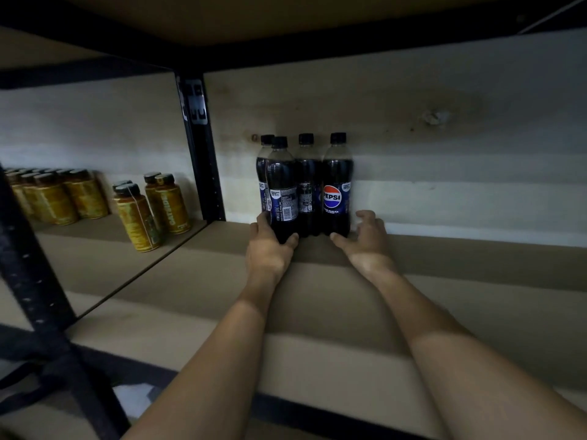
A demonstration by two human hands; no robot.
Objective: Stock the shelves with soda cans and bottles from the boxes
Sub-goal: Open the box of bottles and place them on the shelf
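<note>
Frame centre: the left hand (270, 249) has its grip around the front bottle (281, 188), one of four at the back of the shelf (444, 281). The right hand (365, 238), grip loose and empty, flanks the Pepsi bottle (337, 185). A hard nudge could topple the cluster.

Left hand (270, 249) grips the front cola bottle (281, 192); right hand (365, 238), seemingly relaxed, lies just beside.

Left of the black perforated metal upright post (203, 173) stand squat yellow-labelled plastic bottles with black caps (137, 219); right of it, a pale, brown-stained back wall (460, 160).
</note>
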